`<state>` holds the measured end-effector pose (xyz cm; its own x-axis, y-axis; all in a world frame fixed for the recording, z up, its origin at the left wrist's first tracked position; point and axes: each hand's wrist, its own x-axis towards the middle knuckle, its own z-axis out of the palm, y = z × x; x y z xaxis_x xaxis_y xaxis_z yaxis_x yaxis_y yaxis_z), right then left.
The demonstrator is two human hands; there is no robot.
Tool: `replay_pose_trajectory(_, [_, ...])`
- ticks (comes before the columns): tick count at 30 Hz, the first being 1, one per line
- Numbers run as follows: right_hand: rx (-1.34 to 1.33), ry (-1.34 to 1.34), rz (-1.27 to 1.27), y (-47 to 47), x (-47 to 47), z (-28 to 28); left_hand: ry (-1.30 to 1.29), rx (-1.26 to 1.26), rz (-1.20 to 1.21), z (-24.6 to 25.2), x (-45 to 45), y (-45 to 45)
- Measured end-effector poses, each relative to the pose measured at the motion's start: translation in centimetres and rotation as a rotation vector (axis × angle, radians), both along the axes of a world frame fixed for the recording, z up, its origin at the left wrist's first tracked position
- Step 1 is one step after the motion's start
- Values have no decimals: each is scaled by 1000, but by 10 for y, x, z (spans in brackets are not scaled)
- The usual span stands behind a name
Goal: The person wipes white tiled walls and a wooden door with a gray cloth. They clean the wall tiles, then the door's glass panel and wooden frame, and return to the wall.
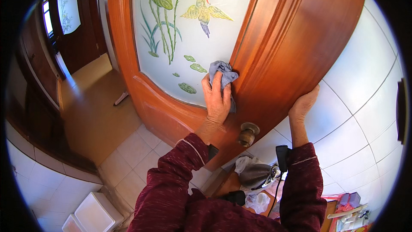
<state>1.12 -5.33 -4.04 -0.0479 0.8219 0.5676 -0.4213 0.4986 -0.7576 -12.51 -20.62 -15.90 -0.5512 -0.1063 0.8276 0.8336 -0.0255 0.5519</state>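
Observation:
My left hand [216, 98] presses a crumpled grey-blue cloth [222, 72] against the lower right corner of a frosted glass panel [161, 77], where it meets the wood. The panel is set in a reddish-brown wooden door [270, 71] and bears a painted bird [203, 11], lotus stems and green leaves. Below the cloth is a round metal doorknob [248, 134], apart from both hands. My right hand [304, 103] grips the door's outer edge; its fingers are partly hidden behind the door.
White wall tiles [341, 129] rise at the right. Below the knob, a metal kettle [256, 175] and plastic bags [257, 201] rest on a wooden surface. A white lidded bin [96, 212] stands at lower left. Beyond the doorway are a brown floor [93, 119] and another door [75, 45].

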Motion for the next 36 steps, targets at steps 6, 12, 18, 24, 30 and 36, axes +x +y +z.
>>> replay_pose_trajectory(6, [61,-81,-38,1,2,-3,-330,-141,173,-73,-73,-50])
replay_pose_trajectory(12, [-3,-5,-6,-5,1,1,-372,17,226,-65,-50,-31])
replay_pose_trajectory(18, [9,-36,-34,-9,1,3,-322,-37,-22,-72,-42,-37])
replay_pose_trajectory(24, [-7,-64,-75,-9,0,5,-614,107,397,-92,-90,-29])
replay_pose_trajectory(30, [61,-121,-119,-7,2,3,-359,-44,120,-89,14,0])
replay_pose_trajectory(36, [77,-148,-166,3,0,-1,-359,-162,-102,-85,10,-25])
